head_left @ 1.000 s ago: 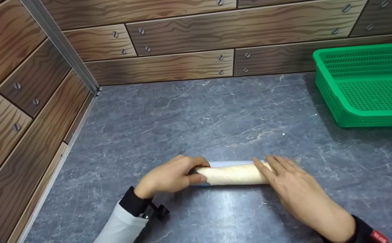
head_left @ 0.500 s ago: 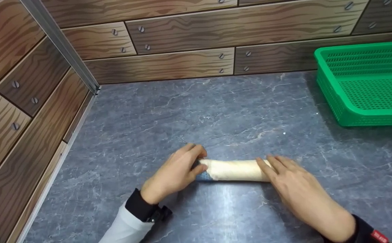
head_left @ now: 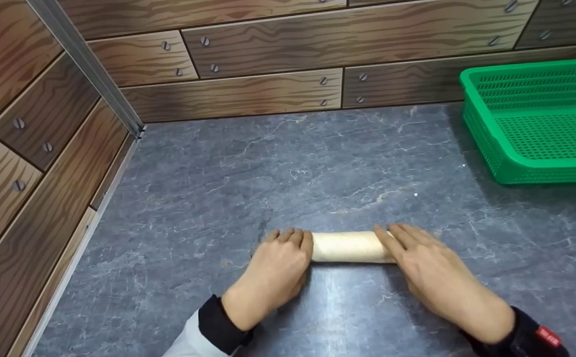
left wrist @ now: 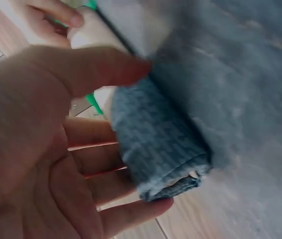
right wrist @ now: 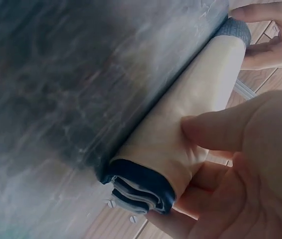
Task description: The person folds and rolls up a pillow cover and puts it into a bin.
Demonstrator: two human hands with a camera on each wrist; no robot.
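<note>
A rolled-up cloth (head_left: pixel 350 247), mostly cream, lies crosswise on the grey marbled tabletop. In the left wrist view its blue patterned end (left wrist: pixel 155 134) shows. In the right wrist view the other end has a navy edge and folded layers of grey and navy inside. My left hand (head_left: pixel 275 270) holds the left end, thumb on the near side and fingers along the far side, hiding the blue part from the head view. My right hand (head_left: pixel 432 272) holds the right end the same way, its thumb (right wrist: pixel 215 129) pressed against the cream cloth.
A green perforated plastic basket (head_left: pixel 486 134) stands at the back right of the tabletop (head_left: pixel 268 173). Wood-patterned panels (head_left: pixel 248 99) wall off the back and left sides, meeting at a metal corner strip (head_left: pixel 94 74).
The pale flap behind the roll is gone from sight, and the roll lies slightly farther away. My left hand shifted from pinching the left end to covering it; my right hand stayed nearly still.
</note>
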